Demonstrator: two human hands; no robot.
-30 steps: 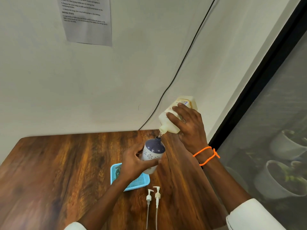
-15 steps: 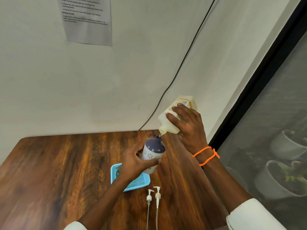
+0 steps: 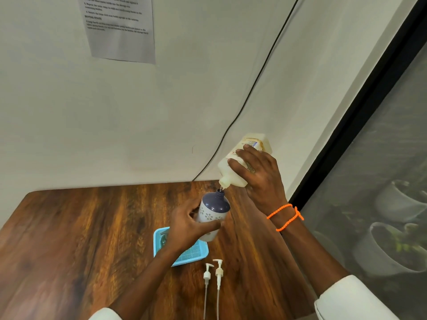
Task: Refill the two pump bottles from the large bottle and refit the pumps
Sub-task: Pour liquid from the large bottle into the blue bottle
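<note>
My right hand point(image 3: 260, 175) grips the large cream bottle point(image 3: 233, 172), tipped neck-down over a pump bottle. That pump bottle point(image 3: 213, 210) is white with a flower pattern and a dark blue top, and my left hand point(image 3: 188, 224) holds it tilted above the table. The large bottle's spout sits just above the small bottle's open neck. Two white pumps point(image 3: 213, 272) with long tubes lie side by side on the wooden table point(image 3: 80, 239) near its front edge. Something greenish lies in the blue tray point(image 3: 184, 256), mostly hidden behind my left hand.
The blue mesh tray sits under my left forearm at the table's middle. A black cable point(image 3: 249, 93) runs down the white wall to the table's back edge. A printed sheet point(image 3: 119, 28) hangs on the wall. A dark-framed window point(image 3: 360, 125) with plant pots behind it borders the right side.
</note>
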